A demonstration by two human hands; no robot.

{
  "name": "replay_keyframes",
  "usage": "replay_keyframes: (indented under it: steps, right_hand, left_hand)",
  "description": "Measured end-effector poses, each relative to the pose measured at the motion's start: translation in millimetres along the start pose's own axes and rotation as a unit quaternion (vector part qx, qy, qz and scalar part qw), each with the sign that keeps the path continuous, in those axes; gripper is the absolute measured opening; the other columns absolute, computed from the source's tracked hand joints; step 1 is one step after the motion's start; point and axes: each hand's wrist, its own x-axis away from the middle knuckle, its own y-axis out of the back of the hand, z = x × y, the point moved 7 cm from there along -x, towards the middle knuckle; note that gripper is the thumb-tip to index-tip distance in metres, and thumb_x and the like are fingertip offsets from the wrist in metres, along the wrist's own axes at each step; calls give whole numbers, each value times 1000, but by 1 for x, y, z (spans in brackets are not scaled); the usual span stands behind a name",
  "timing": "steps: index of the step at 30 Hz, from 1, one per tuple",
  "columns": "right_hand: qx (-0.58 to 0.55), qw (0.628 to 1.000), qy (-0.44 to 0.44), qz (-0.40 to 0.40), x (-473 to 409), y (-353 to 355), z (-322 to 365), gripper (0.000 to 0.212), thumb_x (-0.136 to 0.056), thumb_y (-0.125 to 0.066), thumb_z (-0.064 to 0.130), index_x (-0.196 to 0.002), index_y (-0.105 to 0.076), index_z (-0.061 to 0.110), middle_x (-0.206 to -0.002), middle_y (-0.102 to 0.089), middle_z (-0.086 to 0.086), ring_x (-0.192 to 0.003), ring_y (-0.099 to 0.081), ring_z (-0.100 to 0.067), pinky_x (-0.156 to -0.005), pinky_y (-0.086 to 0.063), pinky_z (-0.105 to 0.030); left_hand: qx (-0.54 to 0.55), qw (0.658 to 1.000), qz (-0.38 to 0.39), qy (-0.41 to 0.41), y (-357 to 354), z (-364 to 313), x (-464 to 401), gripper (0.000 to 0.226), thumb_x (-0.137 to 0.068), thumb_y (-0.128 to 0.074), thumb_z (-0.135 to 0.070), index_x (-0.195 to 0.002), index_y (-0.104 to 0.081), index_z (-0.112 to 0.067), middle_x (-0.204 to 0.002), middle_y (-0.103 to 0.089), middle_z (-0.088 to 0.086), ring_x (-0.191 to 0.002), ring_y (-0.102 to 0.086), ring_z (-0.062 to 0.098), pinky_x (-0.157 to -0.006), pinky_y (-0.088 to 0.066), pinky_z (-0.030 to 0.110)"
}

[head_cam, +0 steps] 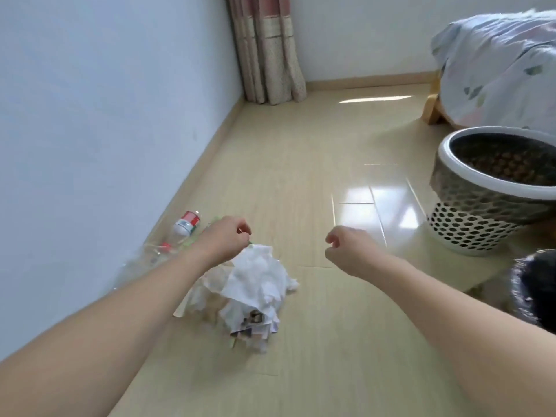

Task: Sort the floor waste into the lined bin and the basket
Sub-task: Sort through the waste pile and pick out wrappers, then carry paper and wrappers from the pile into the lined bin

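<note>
Left hand [225,237] is pinching the top of the crumpled paper pile [252,284] sitting mid-floor; right hand [346,248] is hanging loosely curled, holding nothing. Plastic bottle [186,225] is lying by the wall, basket [493,191] standing off right.

1 head-worn view looks forward and down at the floor [301,191] from close above.

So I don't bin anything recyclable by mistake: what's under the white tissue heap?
Under the white tissue heap, printed paper scraps stick out at the near edge. Anything deeper inside is covered.
</note>
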Motion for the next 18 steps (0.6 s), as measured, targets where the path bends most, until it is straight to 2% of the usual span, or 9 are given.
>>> replay_keyframes:
  steps: [2,5,8,13,15,18]
  right_hand:
    - [9,999,39,32,-17,-47,47,40,-88,-49,22,-128,-52,18,-127,-54,-2,-109,-53,-19,-83,-43,-26]
    - [23,995,65,76,-32,-107,89,46,-90,-49,20,-136,-44,17,-133,-47,-2,-116,-50,-20,-87,-43,-28]
    - [60,992,62,95,-45,-148,106,50,-91,-50,23,-138,-37,15,-136,-42,-5,-119,-45,-26,-94,-43,-35]
    - [120,991,25,61,-83,-168,111,68,-94,-46,33,-151,-13,17,-150,-29,-6,-134,-29,-32,-106,-31,-40]
    - [130,990,-6,53,-100,-169,109,65,-94,-45,33,-150,-17,16,-151,-29,-5,-136,-26,-32,-107,-29,-40]
    - [152,988,-6,37,-114,-167,112,40,-92,-45,27,-131,-50,20,-140,-41,-2,-130,-33,-29,-102,-31,-37]
  left_hand:
    - [14,998,-13,56,17,74,6,14,-85,-54,-14,-84,-64,-24,-88,-68,4,-82,-66,26,-77,-54,37]
    - [25,996,-30,80,20,148,16,17,-87,-53,-12,-82,-64,-23,-87,-67,-1,-78,-64,20,-65,-48,30]
    - [65,992,-57,93,8,190,18,17,-88,-53,-16,-82,-62,-30,-85,-67,-8,-74,-64,14,-59,-44,25]
    - [108,990,-59,72,-11,219,16,15,-90,-53,-19,-88,-63,-30,-82,-65,-15,-72,-61,9,-71,-50,31]
    - [99,990,-64,71,-6,233,12,16,-90,-52,-18,-88,-62,-30,-81,-66,-13,-74,-62,12,-70,-51,30]
    - [14,995,-82,59,0,252,10,17,-88,-53,-18,-99,-60,-28,-97,-65,-8,-85,-58,17,-74,-45,30]
